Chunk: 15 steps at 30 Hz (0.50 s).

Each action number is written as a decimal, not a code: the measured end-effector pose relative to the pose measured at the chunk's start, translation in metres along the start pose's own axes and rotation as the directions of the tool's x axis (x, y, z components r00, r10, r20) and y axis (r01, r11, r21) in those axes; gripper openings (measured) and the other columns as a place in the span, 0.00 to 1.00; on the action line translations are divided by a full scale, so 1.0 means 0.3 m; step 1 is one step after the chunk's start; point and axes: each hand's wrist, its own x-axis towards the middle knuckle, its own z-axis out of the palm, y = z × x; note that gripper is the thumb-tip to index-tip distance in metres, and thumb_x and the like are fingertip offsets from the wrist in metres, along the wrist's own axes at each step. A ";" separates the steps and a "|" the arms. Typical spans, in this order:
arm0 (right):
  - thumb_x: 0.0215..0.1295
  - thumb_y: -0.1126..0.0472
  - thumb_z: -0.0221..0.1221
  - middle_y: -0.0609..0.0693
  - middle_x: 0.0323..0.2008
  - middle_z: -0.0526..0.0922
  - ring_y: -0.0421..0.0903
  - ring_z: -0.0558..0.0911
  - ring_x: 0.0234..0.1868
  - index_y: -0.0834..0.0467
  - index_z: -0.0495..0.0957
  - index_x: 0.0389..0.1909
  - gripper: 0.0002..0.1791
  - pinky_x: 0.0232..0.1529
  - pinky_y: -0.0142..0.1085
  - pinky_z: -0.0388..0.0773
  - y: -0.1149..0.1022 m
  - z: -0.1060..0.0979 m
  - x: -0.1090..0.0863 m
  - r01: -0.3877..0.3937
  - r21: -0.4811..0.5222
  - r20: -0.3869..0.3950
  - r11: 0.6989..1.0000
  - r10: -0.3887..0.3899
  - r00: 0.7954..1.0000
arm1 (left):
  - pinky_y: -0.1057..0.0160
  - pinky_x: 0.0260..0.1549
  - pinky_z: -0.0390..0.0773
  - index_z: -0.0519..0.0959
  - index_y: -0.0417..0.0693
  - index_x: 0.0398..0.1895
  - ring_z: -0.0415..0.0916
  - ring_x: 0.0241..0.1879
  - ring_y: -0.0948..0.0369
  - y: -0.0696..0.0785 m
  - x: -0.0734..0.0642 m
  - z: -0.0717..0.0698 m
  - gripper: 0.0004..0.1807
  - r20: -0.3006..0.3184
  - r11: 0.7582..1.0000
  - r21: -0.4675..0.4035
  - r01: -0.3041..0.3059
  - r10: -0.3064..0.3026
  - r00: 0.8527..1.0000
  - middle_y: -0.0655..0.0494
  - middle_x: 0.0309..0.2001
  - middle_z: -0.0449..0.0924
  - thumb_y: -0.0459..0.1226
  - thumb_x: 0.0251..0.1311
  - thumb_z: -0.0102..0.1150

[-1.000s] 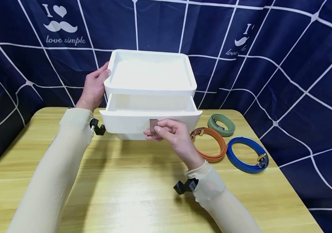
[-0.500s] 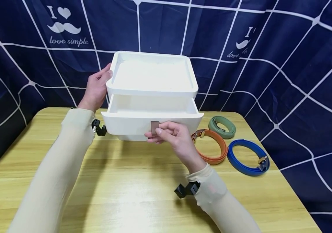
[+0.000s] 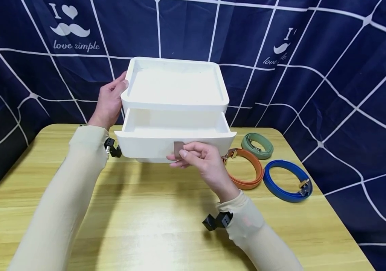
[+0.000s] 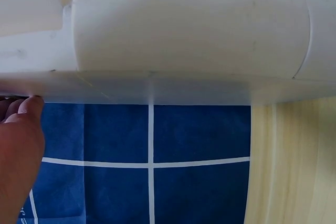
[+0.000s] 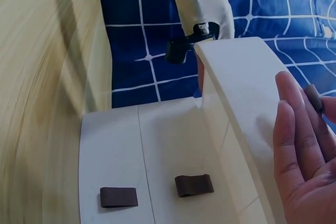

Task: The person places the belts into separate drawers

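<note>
A white drawer cabinet stands at the back of the table, its top drawer pulled partway out. Nothing shows inside the visible part of that drawer. My right hand pinches the brown pull tab on the drawer front between thumb and finger. In the right wrist view, two more brown pull tabs show on the closed drawers below. My left hand grips the cabinet's upper left side, thumb at the top rim. Its other fingers are partly hidden behind the cabinet.
To the right of the cabinet lie three coiled belts: a green belt, an orange belt and a blue belt. The wooden table meets a dark blue checked curtain behind and at the sides.
The top drawer has slid slightly farther out toward me, with my right hand still on its tab. My left hand keeps its grip on the cabinet; the belts stay put.
</note>
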 end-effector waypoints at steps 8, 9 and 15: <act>0.71 0.69 0.53 0.63 0.40 0.85 0.58 0.86 0.39 0.73 0.77 0.44 0.10 0.41 0.47 0.82 -0.013 0.010 -0.009 0.026 -0.007 0.048 1.000 -0.025 0.999 | 0.70 0.60 0.65 0.67 0.36 0.68 0.58 0.69 0.64 0.001 0.003 -0.004 0.24 -0.001 1.000 -0.010 -0.008 0.008 1.000 0.57 0.72 0.62 0.35 0.71 0.50; 0.71 0.69 0.53 0.64 0.40 0.85 0.58 0.86 0.39 0.74 0.77 0.44 0.10 0.41 0.46 0.82 -0.013 0.011 -0.011 0.028 -0.009 0.053 1.000 -0.027 0.998 | 0.70 0.60 0.65 0.67 0.36 0.68 0.58 0.69 0.64 0.000 0.003 -0.003 0.24 -0.004 1.000 -0.014 -0.012 0.012 1.000 0.57 0.72 0.62 0.35 0.71 0.51; 0.72 0.68 0.53 0.62 0.40 0.86 0.58 0.86 0.39 0.72 0.77 0.44 0.10 0.41 0.48 0.81 -0.017 0.015 -0.015 0.013 -0.014 0.050 1.000 -0.012 0.999 | 0.70 0.60 0.66 0.66 0.38 0.69 0.59 0.69 0.64 0.000 0.001 -0.002 0.25 -0.009 1.000 -0.021 -0.006 0.006 1.000 0.58 0.72 0.62 0.35 0.71 0.51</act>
